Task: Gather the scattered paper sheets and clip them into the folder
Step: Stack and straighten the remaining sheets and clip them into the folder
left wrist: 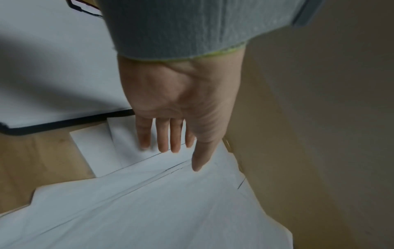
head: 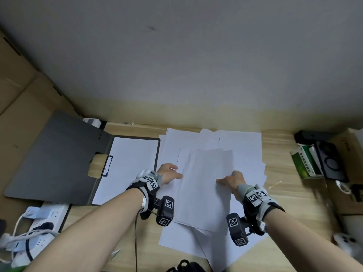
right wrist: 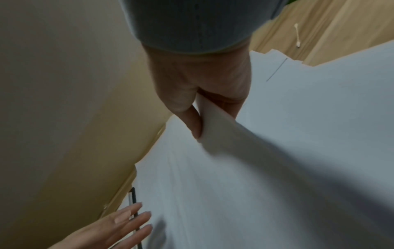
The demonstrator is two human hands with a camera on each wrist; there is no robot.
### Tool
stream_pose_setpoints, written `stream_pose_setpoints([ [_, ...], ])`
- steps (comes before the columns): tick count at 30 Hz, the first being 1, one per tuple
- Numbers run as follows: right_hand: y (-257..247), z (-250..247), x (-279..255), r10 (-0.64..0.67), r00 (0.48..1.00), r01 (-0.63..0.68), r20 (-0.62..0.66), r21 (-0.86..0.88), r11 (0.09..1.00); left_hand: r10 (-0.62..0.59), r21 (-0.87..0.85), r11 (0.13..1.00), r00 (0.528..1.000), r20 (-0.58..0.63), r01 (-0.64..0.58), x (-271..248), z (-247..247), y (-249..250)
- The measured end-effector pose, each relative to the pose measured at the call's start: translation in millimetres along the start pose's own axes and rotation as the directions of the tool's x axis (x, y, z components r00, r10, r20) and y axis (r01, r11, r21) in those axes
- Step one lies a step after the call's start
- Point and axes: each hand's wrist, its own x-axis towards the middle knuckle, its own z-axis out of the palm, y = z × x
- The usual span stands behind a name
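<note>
White paper sheets [head: 243, 152] lie overlapped across the middle of the wooden desk [head: 290, 195]. My right hand [head: 228, 181] pinches the right edge of a lifted stack of sheets [head: 204, 189], thumb on top [right wrist: 193, 121] and fingers underneath. My left hand [head: 172, 172] reaches to the stack's left edge with its fingers [left wrist: 168, 136] straight and spread, just over the sheets [left wrist: 149, 202]. A dark grey folder [head: 59, 158] lies open at the left, a white sheet [head: 129, 163] on its right board and a black clip [head: 107, 165] at the spine.
A white power strip [head: 41, 218] with cables sits at the front left. A green box [head: 306, 163], a dark phone-like object [head: 330, 161] and a cotton swab [head: 275, 185] lie at the right. The wall [head: 176, 55] stands close behind the desk. Cardboard boxes [head: 15, 91] rise at the left.
</note>
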Motion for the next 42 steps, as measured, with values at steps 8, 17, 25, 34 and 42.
stream_pose_setpoints([
  [8, 48, 21, 6, 0.058, 0.978, -0.063, 0.198, 0.018, 0.998, -0.105, 0.078, 0.991, 0.994, -0.007, 0.106, 11, 25, -22],
  [17, -11, 1, -18, -0.182, 0.940, 0.133, 0.287, 0.181, 0.974, -0.072, -0.173, 0.982, 0.997, -0.010, 0.069, 10, -1, -11],
  [25, -122, -19, -43, -0.483, 0.851, 0.346, 0.206, 0.471, 0.811, 0.230, -0.436, 0.852, 0.955, -0.185, -0.290, -24, -58, 76],
  [34, -94, 1, -52, -0.524, 0.843, 0.426, 0.122, 0.443, 0.789, 0.291, -0.370, 0.841, 0.906, -0.306, -0.395, -42, -54, 60],
  [42, -101, -3, -60, -0.563, 0.825, 0.456, 0.042, 0.539, 0.708, 0.385, -0.292, 0.824, 0.859, -0.338, -0.485, -54, -50, 80],
])
